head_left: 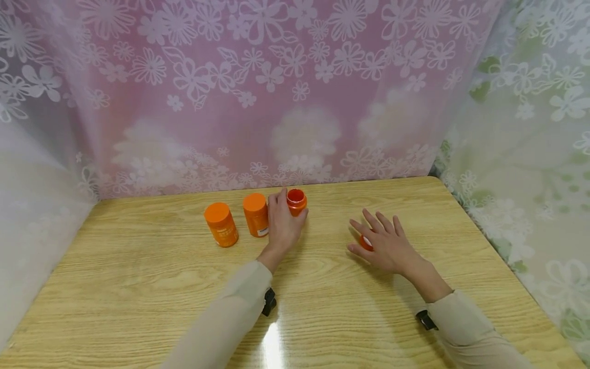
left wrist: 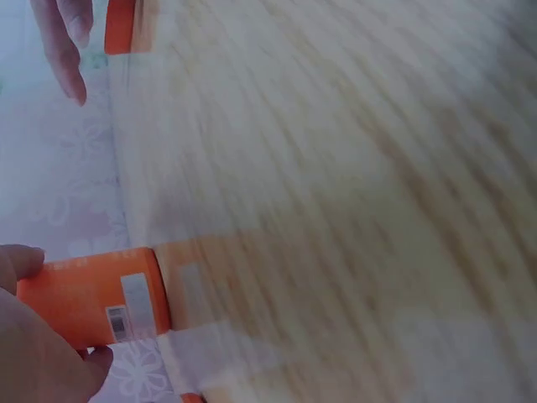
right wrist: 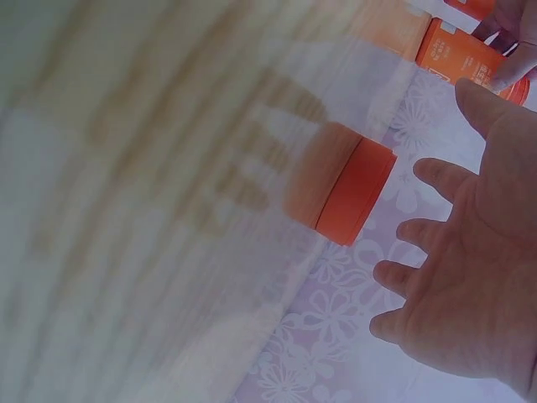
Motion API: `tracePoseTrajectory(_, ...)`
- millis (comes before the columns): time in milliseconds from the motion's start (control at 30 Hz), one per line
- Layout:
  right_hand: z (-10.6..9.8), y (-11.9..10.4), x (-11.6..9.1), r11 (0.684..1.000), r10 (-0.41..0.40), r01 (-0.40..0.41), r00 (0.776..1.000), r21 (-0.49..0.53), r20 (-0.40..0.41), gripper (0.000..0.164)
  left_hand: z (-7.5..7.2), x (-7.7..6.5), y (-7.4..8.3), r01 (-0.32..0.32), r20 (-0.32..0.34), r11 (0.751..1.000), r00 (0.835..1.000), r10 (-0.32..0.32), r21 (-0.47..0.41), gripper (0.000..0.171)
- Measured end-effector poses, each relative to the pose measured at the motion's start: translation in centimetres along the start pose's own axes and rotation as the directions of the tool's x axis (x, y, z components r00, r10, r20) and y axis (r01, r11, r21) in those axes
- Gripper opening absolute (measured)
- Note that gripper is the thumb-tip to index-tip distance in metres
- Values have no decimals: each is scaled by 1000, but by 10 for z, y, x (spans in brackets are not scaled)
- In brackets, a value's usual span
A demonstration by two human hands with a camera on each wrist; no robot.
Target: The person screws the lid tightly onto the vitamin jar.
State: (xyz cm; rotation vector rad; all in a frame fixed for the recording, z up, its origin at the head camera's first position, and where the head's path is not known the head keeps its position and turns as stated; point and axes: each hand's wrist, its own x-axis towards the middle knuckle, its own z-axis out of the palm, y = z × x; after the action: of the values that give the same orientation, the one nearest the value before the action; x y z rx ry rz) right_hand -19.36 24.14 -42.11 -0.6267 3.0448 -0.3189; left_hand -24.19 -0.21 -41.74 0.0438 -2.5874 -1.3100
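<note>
Near the table's back edge, my left hand (head_left: 283,225) grips an orange jar (head_left: 297,201) that stands upright without its lid, its red inside showing from above. In the left wrist view the thumb and fingers lie around the jar (left wrist: 84,294), and a white label with a barcode shows on its side. My right hand (head_left: 392,251) hovers with fingers spread above an orange lid (head_left: 365,243) on the table. The right wrist view shows a gap between those fingers and the lid (right wrist: 357,191). A whitish patch shows on the lid's upper face, partly covered by the hand.
Two capped orange jars stand left of my left hand: the nearer jar (head_left: 255,215) close beside it, the other jar (head_left: 222,225) farther left. The wooden table (head_left: 175,287) ends at flowered curtains (head_left: 295,102) behind and at both sides.
</note>
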Motion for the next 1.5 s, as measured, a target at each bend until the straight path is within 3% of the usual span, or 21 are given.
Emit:
tracePoseTrajectory(200,-1,-1,1,1000,4,-4,1000,-4,-1,68,0,3,-7,35,8,997,999,-34,-66,63)
tracePoseTrajectory(333,-1,0,2,1000,8,-8,1000,0,16,68,-1,5,-11,64,52,987,997,-57,-146,64)
tracePoseTrajectory(567,0,0,4,1000,-6,6,1000,9,11,68,0,7,-16,81,95,992,993,-72,-93,64)
tracePoseTrajectory(967,2,-1,4,1000,-14,14,1000,10,8,68,-1,3,-17,63,115,994,992,-53,-90,63)
tracePoseTrajectory(1133,2,0,4,1000,-17,17,1000,11,9,67,-3,0,-19,34,132,995,991,-21,-92,63)
tracePoseTrajectory(1267,1,1,5,1000,-10,10,1000,15,28,68,-13,-3,-21,-13,168,993,985,33,-121,61)
tracePoseTrajectory(1500,-1,4,1,999,-10,9,1000,32,26,69,-39,-15,-24,-77,278,976,951,133,-204,61)
